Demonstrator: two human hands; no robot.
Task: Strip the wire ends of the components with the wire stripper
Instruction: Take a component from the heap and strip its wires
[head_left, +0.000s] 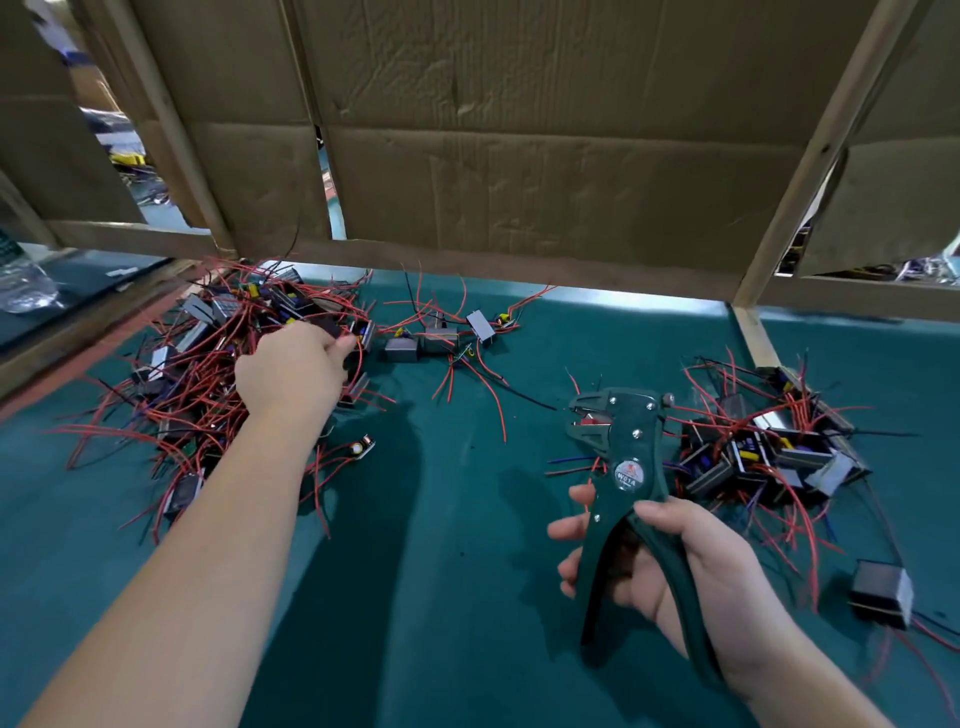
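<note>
My right hand (675, 561) grips the two handles of a dark green wire stripper (623, 452), held upright above the table with its jaws pointing left. My left hand (296, 364) reaches into a big pile of small box-shaped components with red and black wires (208, 374) at the left; its fingertips pinch one component (363, 332) at the pile's right edge. A second pile of components (769, 452) lies at the right, just behind the stripper.
The green table mat (441, 519) carries a few loose components (441, 338) at the middle back and a single one (883, 592) at the right front. A cardboard wall (519, 156) on wooden posts closes the back. A plastic bottle (21, 280) stands far left.
</note>
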